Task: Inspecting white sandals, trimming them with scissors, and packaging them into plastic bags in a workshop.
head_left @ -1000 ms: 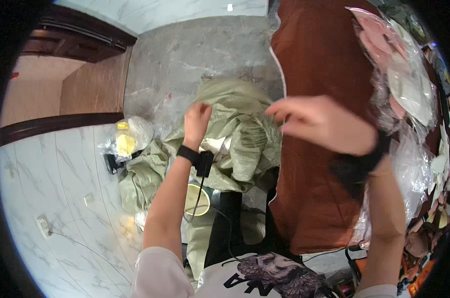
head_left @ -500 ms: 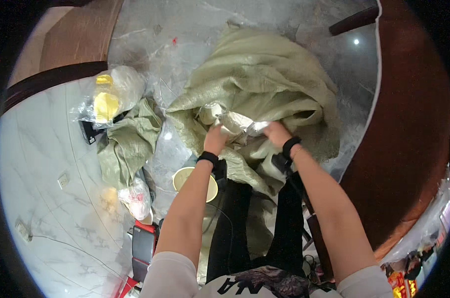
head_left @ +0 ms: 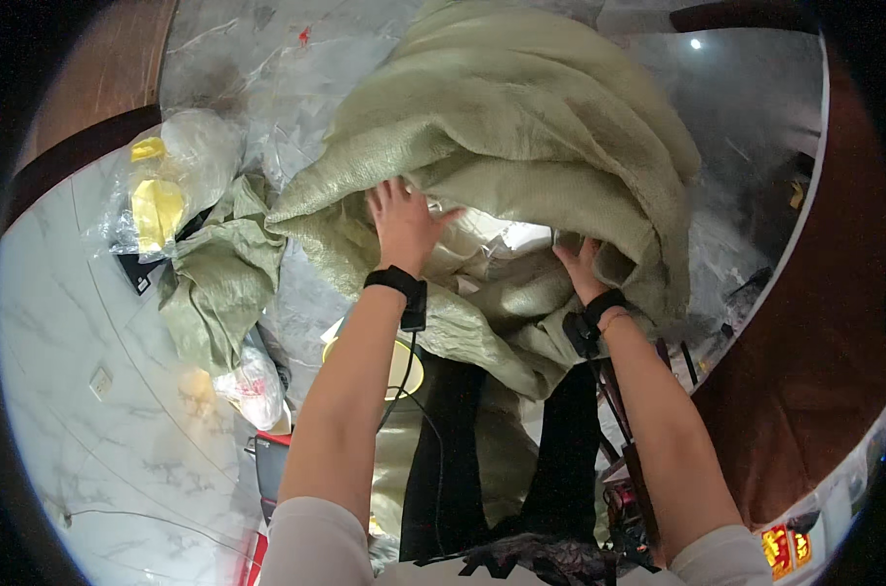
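A large pale green woven sack (head_left: 521, 107) lies in front of me with its mouth turned toward me. White, shiny wrapped items (head_left: 502, 234) show inside the mouth; their kind is unclear. Fingers spread, my left hand (head_left: 404, 227) rests at the left part of the mouth, over the white items and near the upper rim. My right hand (head_left: 584, 270) is at the right side of the mouth, thumb and fingers apart, beside the folded fabric. Neither hand visibly grips anything. Each wrist wears a black strap with a small black box.
Left of the sack lie a crumpled green woven sack (head_left: 218, 283) and a clear plastic bag with yellow pieces (head_left: 158, 210). A pale yellow bucket (head_left: 404, 369) stands by my left forearm. Brown furniture (head_left: 804, 391) curves along the right.
Both hands have come off the white items: the left moved left and up with fingers spread, the right moved right. The sack appears larger and its mouth wider.
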